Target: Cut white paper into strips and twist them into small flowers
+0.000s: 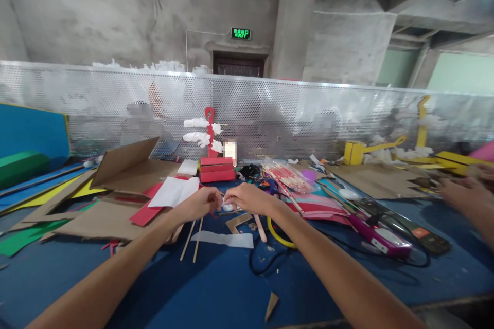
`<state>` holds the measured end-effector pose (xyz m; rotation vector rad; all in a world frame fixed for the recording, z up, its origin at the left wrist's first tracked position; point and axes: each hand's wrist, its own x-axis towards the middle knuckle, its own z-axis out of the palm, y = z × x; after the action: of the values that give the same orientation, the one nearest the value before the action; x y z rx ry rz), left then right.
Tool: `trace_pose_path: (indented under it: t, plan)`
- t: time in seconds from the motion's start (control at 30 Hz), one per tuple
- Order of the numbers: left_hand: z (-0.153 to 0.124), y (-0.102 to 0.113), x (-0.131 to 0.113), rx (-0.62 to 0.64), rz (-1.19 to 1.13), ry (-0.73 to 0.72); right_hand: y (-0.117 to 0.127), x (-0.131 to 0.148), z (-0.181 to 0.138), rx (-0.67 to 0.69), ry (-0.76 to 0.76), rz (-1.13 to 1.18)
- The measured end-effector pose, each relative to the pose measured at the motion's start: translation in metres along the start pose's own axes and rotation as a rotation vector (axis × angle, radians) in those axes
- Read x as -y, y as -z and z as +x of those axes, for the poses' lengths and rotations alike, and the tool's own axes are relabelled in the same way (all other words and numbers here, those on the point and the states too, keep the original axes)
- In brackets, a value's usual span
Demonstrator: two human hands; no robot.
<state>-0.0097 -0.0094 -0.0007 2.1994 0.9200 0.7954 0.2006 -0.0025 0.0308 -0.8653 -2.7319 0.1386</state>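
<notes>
Over the middle of the table, my left hand (pixel 203 202) and my right hand (pixel 247 198) meet with their fingertips pinched. Between them is a small crumpled piece of white paper (pixel 228 207), largely hidden by the fingers. Below the hands lie a white paper strip (pixel 227 239), two thin wooden sticks (pixel 198 239) and a bent piece of cardboard (pixel 237 222). A white sheet (pixel 173 192) rests on red card left of my left hand. Behind the hands, a red model (pixel 217 169) on a box base stands upright, with white tufts on its stem.
Brown cardboard (pixel 98 220) and a folded carton (pixel 123 167) crowd the left. To the right lie a purple device (pixel 380 236), a black cable (pixel 266 269), a yellow ring (pixel 278 236) and a yellow model (pixel 354 153). Another person's hand (pixel 465 195) works at the far right. A perforated metal screen (pixel 270 123) closes the back.
</notes>
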Motion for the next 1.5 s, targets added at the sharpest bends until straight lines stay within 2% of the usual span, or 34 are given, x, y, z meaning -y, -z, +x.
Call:
trace_pose_path:
  t: [0.1, 0.27, 0.37, 0.5, 0.7, 0.8, 0.93, 1.03, 1.17, 1.37, 1.5]
  plan:
    - [0.000, 0.000, 0.000, 0.004, 0.032, -0.005, 0.003, 0.004, -0.003, -0.010, -0.020, -0.024]
    - [-0.003, 0.003, -0.002, -0.009, 0.134, 0.052, 0.008, -0.002, -0.006, -0.129, -0.071, -0.132]
    - [-0.008, 0.005, -0.009, 0.139, 0.208, 0.080, 0.010, -0.011, -0.007, -0.163, -0.145, -0.161]
    - [-0.013, 0.002, -0.021, 0.395, 0.228, 0.114, 0.007, -0.017, -0.008, -0.112, -0.226, -0.183]
    - [-0.014, -0.001, -0.028, 0.471, 0.245, 0.110, 0.001, -0.015, -0.007, -0.005, -0.247, -0.167]
    - [-0.015, 0.000, -0.027, 0.507, 0.214, 0.079, 0.002, -0.013, -0.007, -0.009, -0.252, -0.174]
    - [-0.015, 0.001, -0.025, 0.494, 0.164, 0.043, 0.006, -0.009, -0.007, -0.081, -0.239, -0.114]
    - [-0.014, 0.002, -0.024, 0.455, 0.122, 0.038, 0.009, -0.004, -0.006, -0.093, -0.178, 0.043]
    - [-0.014, 0.001, -0.022, 0.443, 0.086, 0.058, 0.008, 0.003, -0.006, 0.049, -0.073, 0.242]
    - [-0.014, 0.000, -0.027, 0.517, 0.178, 0.017, 0.011, 0.011, -0.007, 0.201, -0.004, 0.256]
    - [-0.014, 0.003, -0.027, 0.453, 0.167, 0.030, 0.013, 0.013, -0.008, 0.274, 0.015, 0.264]
